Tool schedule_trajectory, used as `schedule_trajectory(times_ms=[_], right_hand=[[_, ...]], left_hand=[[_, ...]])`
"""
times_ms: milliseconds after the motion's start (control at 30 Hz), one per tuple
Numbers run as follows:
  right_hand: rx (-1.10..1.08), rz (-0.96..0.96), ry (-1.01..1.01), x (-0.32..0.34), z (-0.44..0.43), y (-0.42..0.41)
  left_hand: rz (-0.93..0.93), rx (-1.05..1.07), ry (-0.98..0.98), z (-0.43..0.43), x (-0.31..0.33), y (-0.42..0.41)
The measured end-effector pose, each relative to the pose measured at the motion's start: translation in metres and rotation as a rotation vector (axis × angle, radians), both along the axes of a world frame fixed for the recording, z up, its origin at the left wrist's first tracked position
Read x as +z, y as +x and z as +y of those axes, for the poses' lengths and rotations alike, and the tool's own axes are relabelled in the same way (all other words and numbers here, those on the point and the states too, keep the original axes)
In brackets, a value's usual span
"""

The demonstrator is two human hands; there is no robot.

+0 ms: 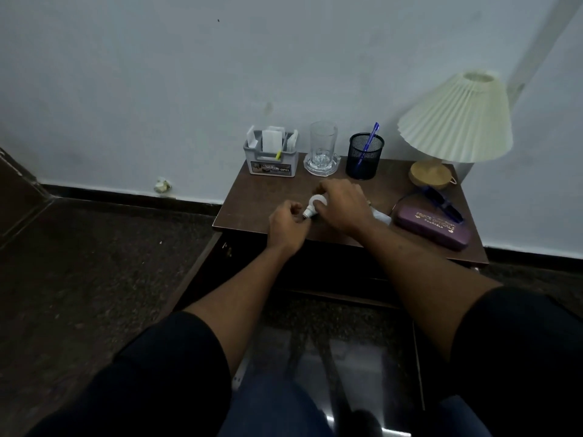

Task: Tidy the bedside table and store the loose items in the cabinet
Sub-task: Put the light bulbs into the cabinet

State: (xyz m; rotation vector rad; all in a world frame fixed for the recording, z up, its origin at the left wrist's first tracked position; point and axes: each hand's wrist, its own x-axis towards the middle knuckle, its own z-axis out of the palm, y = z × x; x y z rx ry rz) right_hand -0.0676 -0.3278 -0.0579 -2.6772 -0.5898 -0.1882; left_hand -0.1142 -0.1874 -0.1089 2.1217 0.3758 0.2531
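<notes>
At the centre of the frame, over the front half of the bedside table (252, 212), we find the light bulb (316, 203) held between both hands; whether it rests on the wood we cannot tell. Its long axis runs diagonally, the white globe toward the upper right and the metal screw cap pointing lower left. Our right hand (344, 208) curls over the globe and grips it. Our left hand (288, 223) curls in at the cap and pinches it. We judge this to be the pick-up of one loose item. Next it must travel down into the cabinet (331, 266) below, handled gently. Right of the bulb lie a purple glasses case (433, 228) and a dark pen (441, 205). Farther up stand a mesh pot (364, 156) and a lamp (457, 121).
</notes>
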Motion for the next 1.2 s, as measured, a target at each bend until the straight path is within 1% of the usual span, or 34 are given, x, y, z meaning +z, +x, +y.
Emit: schedule_trajectory(times_ms=[233, 300, 400, 467, 533, 600, 700, 800, 867, 933, 1067, 1200], right_hand=[[0.113, 0.064, -0.274, -0.01, 0.001, 0.036], [0.126, 0.054, -0.328, -0.011, 0.001, 0.04], [0.133, 0.027, -0.361, -0.012, 0.002, 0.042], [0.136, 0.02, -0.335, -0.01, 0.004, 0.041], [0.151, -0.007, -0.282, -0.006, 0.005, 0.038], [0.164, -0.009, -0.181, -0.001, 0.005, 0.034], [0.171, 0.085, 0.074, 0.008, 0.005, 0.016], [0.167, 0.124, 0.283, 0.007, 0.008, -0.012], [0.128, 0.178, 0.418, 0.004, 0.01, -0.036], [0.083, 0.248, 0.522, -0.003, 0.011, -0.06], [0.007, 0.37, 0.69, -0.034, 0.015, -0.108], [-0.089, 0.488, 0.751, -0.074, 0.015, -0.136]], left_hand=[[0.049, 0.013, 0.037, -0.002, -0.009, 0.022], [0.048, 0.015, 0.05, -0.002, -0.009, 0.023], [0.052, 0.03, 0.058, -0.002, -0.007, 0.024], [0.064, 0.059, 0.028, -0.003, -0.005, 0.024], [0.053, 0.08, -0.021, -0.002, -0.001, 0.023], [0.017, 0.089, -0.125, 0.0, 0.004, 0.016], [-0.061, 0.116, -0.32, 0.005, 0.012, -0.004], [-0.123, 0.136, -0.409, 0.012, 0.017, -0.031], [-0.141, 0.142, -0.462, 0.018, 0.019, -0.052], [-0.129, 0.148, -0.505, 0.023, 0.015, -0.074], [-0.046, 0.19, -0.57, 0.026, -0.009, -0.116], [0.025, 0.261, -0.608, 0.026, -0.039, -0.142]])
